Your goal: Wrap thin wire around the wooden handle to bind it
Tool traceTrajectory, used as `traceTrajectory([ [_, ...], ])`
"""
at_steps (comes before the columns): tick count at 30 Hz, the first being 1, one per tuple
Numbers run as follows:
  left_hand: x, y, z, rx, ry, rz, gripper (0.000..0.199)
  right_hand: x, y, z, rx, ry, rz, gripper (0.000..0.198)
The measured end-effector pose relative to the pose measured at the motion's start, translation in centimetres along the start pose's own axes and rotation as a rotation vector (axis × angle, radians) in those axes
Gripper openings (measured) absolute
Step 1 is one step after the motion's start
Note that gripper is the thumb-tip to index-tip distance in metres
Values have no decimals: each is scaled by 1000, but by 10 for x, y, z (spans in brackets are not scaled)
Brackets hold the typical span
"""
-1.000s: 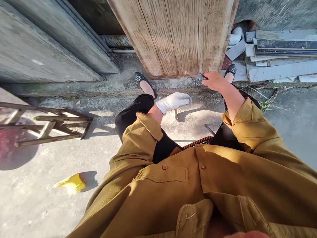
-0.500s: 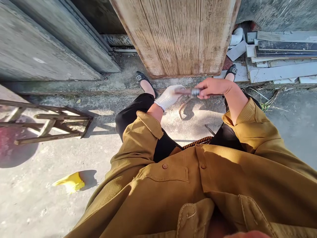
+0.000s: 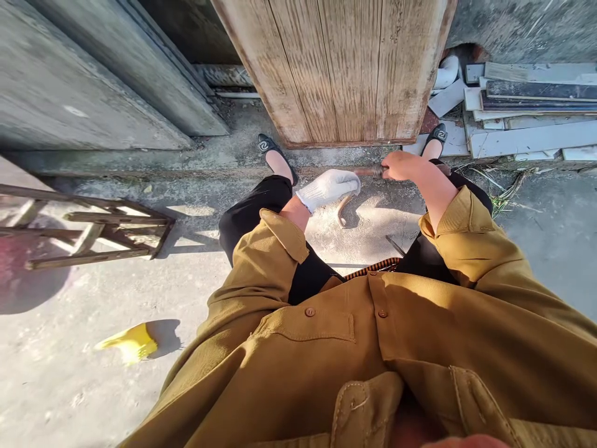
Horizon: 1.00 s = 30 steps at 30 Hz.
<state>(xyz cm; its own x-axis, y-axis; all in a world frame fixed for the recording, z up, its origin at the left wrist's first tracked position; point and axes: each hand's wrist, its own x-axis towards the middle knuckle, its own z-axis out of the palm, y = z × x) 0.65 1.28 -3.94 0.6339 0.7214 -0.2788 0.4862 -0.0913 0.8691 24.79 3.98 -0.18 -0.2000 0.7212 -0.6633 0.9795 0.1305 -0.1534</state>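
A: Sunlit concrete ground point(image 3: 153, 292) underfoot; where's the wire-wound rod point(image 3: 363, 172)?
B: Between the hands. The right hand point(image 3: 400, 165) has its grip closed on it; the gloved left hand point(image 3: 329, 187) is curled, on what I can't tell.
A: Handling it well?
B: Steady rod, firm fingers, I'd judge. Beyond stands a wooden panel point(image 3: 345, 74), boards point(image 3: 536, 135) stacked rightward.

We can read no words, brands or numbers. The only marks we find are pale, curling, S-like ornaments point(image 3: 263, 147) on a black, pointed flat shoe point(image 3: 269, 142) at eleven o'clock and its matching black shoe point(image 3: 436, 134) at two o'clock. We cannot tell whether they are letters, logos or plain decoration.
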Motion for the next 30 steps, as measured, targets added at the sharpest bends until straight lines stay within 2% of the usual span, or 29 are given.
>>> traceTrajectory([
  [2,1,-1,0,39,37,-4,21,-1,-8,8,-38,-255,-97,9],
  [4,3,-4,0,53,46,5,21,-4,-12,13,-14,-438,-262,8],
  [6,6,-8,1,44,49,20,20,-9,-11,12,48,-514,-446,8],
  [7,7,-10,1,34,51,29,20,-13,-8,9,101,-506,-516,7],
  [8,8,-12,1,17,61,37,20,-17,-4,5,177,-467,-564,6],
  [10,8,-16,2,-23,79,44,23,-25,7,-5,387,-268,-555,7],
  [13,3,-17,5,-33,101,22,27,-35,19,-13,743,95,-439,21],
  [16,-9,-10,10,102,69,28,26,-37,17,-13,910,272,-324,31],
  [18,-21,-3,16,235,32,55,29,-35,11,-8,913,307,-250,32],
  [20,-34,5,23,365,12,55,32,-33,2,-2,827,322,-180,27],
  [23,-54,14,33,566,9,-11,38,-34,-13,14,461,313,-78,14],
  [25,-64,17,38,690,1,-46,40,-39,-24,27,153,244,-43,11],
  [26,-67,17,40,727,0,-46,39,-43,-29,34,40,159,-56,12],
  [28,-69,14,40,724,4,-12,34,-50,-34,44,-74,-93,-137,11],
  [30,-67,9,39,630,14,35,31,-57,-33,49,-35,-387,-314,8],
])
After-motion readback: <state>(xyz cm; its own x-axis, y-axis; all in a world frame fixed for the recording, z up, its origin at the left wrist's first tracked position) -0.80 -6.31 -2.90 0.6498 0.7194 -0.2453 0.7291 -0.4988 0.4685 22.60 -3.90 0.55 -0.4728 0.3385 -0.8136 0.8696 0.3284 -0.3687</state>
